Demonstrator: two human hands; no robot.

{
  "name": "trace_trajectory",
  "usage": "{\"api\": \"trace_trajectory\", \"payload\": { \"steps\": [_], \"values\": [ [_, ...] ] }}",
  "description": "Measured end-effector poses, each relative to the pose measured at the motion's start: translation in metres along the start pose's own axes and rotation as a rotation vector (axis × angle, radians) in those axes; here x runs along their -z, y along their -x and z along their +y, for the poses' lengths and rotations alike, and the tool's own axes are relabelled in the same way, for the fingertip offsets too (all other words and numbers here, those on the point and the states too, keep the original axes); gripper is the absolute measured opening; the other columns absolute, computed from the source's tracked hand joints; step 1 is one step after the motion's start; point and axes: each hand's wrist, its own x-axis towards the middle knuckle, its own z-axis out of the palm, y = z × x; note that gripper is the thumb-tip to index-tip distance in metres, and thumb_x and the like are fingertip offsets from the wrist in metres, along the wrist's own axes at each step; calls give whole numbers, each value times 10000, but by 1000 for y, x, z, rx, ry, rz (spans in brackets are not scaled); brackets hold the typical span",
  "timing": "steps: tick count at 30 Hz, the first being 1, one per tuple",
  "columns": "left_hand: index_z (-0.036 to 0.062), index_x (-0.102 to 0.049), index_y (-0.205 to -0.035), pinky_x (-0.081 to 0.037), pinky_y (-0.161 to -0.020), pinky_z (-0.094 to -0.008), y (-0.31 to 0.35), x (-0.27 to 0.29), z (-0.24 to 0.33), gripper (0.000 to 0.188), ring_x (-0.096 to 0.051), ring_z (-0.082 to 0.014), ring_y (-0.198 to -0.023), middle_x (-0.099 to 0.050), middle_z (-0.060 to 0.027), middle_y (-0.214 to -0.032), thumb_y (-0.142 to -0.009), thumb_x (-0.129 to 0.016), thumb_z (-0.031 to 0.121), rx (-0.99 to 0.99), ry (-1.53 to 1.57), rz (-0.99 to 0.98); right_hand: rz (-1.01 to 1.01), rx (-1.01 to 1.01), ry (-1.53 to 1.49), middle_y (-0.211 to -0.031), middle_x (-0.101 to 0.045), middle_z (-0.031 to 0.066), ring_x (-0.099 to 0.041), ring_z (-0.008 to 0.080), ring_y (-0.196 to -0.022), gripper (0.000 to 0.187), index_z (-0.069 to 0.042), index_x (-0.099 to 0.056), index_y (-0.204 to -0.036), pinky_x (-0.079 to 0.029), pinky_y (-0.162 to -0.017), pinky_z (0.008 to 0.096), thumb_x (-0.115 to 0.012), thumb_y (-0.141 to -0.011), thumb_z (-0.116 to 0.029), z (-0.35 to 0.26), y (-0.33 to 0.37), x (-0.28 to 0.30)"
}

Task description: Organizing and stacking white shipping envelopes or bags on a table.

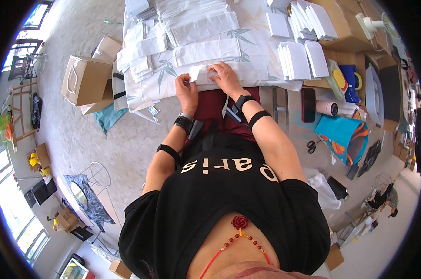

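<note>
At the near edge of a table with a leaf-patterned cover [261, 69], both hands work on a small white paper-like piece [199, 74]. My left hand [187, 95] pinches its left end with bent fingers. My right hand [227, 79] has curled fingertips on its right end; what lies beneath them is partly hidden. Just beyond is a flat white sleeve [206, 52], apart from the fingers. Piles of similar white sleeves [192, 18] cover the far and left parts of the table. Stacks of white cards or small boxes [296, 60] stand to the right.
Cardboard boxes [82, 81] stand on the floor at left. On the right are a phone [308, 104], a pink bottle [327, 108], a blue bag [344, 137], scissors [313, 146] and a white fan [372, 23]. A person [386, 200] is far off at lower right.
</note>
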Motion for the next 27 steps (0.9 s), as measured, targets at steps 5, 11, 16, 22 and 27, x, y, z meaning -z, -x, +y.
{"api": "trace_trajectory", "payload": {
  "steps": [5,11,16,22,27],
  "values": [
    [8,-515,-1122,-539,-766,-308,-2,3,3,193,-613,-123,-832,-632,-77,-1000,-1021,-646,107,390,292,13,-5,20,51,-1146,-642,106,-618,337,-1127,430,-117,-685,-1226,-517,-988,421,-815,-817,-106,-4,1,3],
    [-17,-436,-1259,-586,-898,-354,-5,-3,23,307,-660,-167,-945,-639,-111,-1086,-1050,-608,129,491,606,-17,-33,6,87,-1154,-640,95,-617,319,-1128,499,-138,-692,-1295,-517,-998,410,-825,-814,-145,-5,2,4],
    [-18,-416,-1297,-585,-921,-368,-6,-12,29,330,-663,-192,-997,-635,-119,-1119,-1057,-585,133,509,682,-51,-47,12,101,-1141,-640,83,-622,298,-1115,510,-147,-711,-1298,-523,-986,398,-838,-804,-168,-6,2,5],
    [-5,-464,-1240,-537,-800,-310,-4,-19,31,250,-629,-140,-960,-647,-82,-1040,-1056,-573,126,457,600,-136,-45,32,145,-1122,-638,79,-628,290,-1095,509,-137,-721,-1280,-532,-965,395,-852,-791,-188,-5,0,3],
    [9,-487,-1276,-543,-858,-312,-4,-26,14,251,-635,-165,-1042,-640,-95,-1172,-1054,-557,102,386,531,-211,-27,51,169,-1112,-638,80,-631,292,-1087,515,-123,-722,-1269,-538,-949,395,-862,-777,-185,-6,1,3]
  ]
}}
